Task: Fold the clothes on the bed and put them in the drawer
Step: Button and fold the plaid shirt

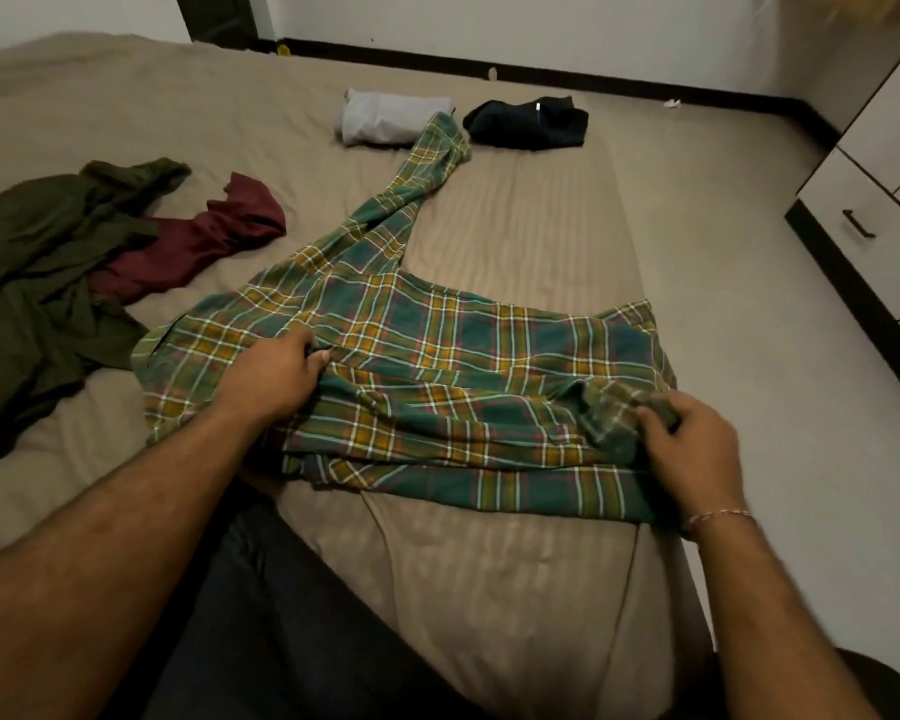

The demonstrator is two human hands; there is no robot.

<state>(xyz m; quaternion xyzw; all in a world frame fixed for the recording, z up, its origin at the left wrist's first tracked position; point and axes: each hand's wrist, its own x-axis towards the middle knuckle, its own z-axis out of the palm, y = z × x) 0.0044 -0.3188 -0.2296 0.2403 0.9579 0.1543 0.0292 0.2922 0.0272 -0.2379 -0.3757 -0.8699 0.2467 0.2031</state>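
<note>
A green and yellow plaid shirt (437, 350) lies spread across the tan bed (515, 226), one sleeve stretching away toward the far side. My left hand (274, 379) pinches a fold of the shirt near its left part. My right hand (689, 449) grips bunched fabric at the shirt's right edge. Loose on the left of the bed lie an olive green garment (42, 283) and a maroon garment (198, 241). At the far side rest a folded light grey garment (385, 116) and a folded dark navy garment (531, 122).
A white cabinet with a drawer and dark handle (858, 223) stands to the right of the bed across a strip of pale floor (780, 330). My leg in dark trousers (261, 615) rests on the bed's near edge. A white wall with dark skirting runs behind.
</note>
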